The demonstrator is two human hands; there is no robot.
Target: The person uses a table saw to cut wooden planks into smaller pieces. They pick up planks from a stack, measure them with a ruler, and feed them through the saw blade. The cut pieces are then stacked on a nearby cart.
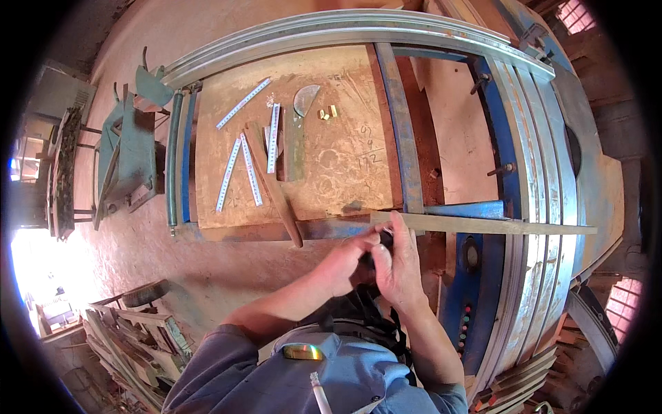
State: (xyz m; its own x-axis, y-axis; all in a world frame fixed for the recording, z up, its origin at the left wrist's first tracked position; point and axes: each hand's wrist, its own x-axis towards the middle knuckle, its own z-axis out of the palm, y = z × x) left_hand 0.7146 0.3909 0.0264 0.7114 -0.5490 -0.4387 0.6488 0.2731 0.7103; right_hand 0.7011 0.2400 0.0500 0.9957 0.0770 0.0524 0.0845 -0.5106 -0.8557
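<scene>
My left hand and my right hand meet in front of my body, at the near edge of the table. Fingers of both close around a small black object, mostly covered, so its kind cannot be made out. The right hand's raised fingers overlap the left end of a long, thin wooden strip. That strip runs rightward across the blue frame and onto the metal rails.
A worn wooden board bears several white ruler strips, a half-round metal protractor, small yellow pieces and a dark wooden stick overhanging its near edge. Metal rails flank the right. Buttons line a blue panel.
</scene>
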